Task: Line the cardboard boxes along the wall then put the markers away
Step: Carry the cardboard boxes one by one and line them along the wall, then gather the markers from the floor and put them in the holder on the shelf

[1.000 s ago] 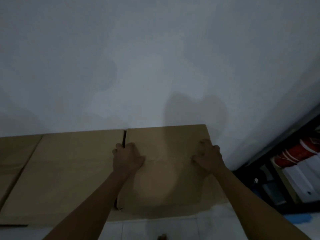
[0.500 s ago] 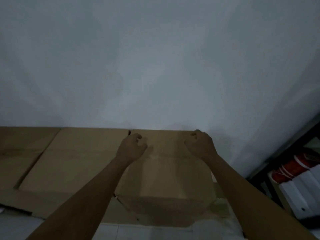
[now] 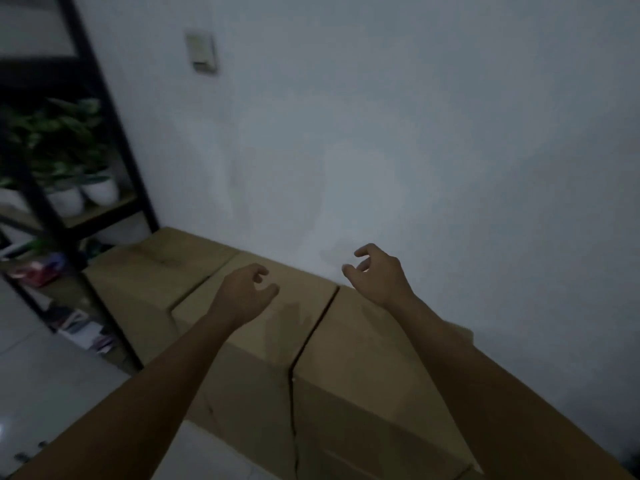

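White wall [image 3: 415,150] fills most of the dim view, with a light switch [image 3: 202,51] high on it. Three cardboard boxes [image 3: 363,358] sit in a row on the tiled floor [image 3: 52,386], their far edges against the wall and their sides touching or nearly so. At the left stands a black shelf [image 3: 104,140] holding potted plants [image 3: 69,157] and clutter. Both arms reach forward over the boxes. The left hand [image 3: 247,292] hangs above the middle box, fingers loosely curled, grasping nothing. The right hand [image 3: 379,275] hangs near the wall, likewise relaxed and empty. The lining-up looks finished; no markers are in view, so putting them away appears to remain.
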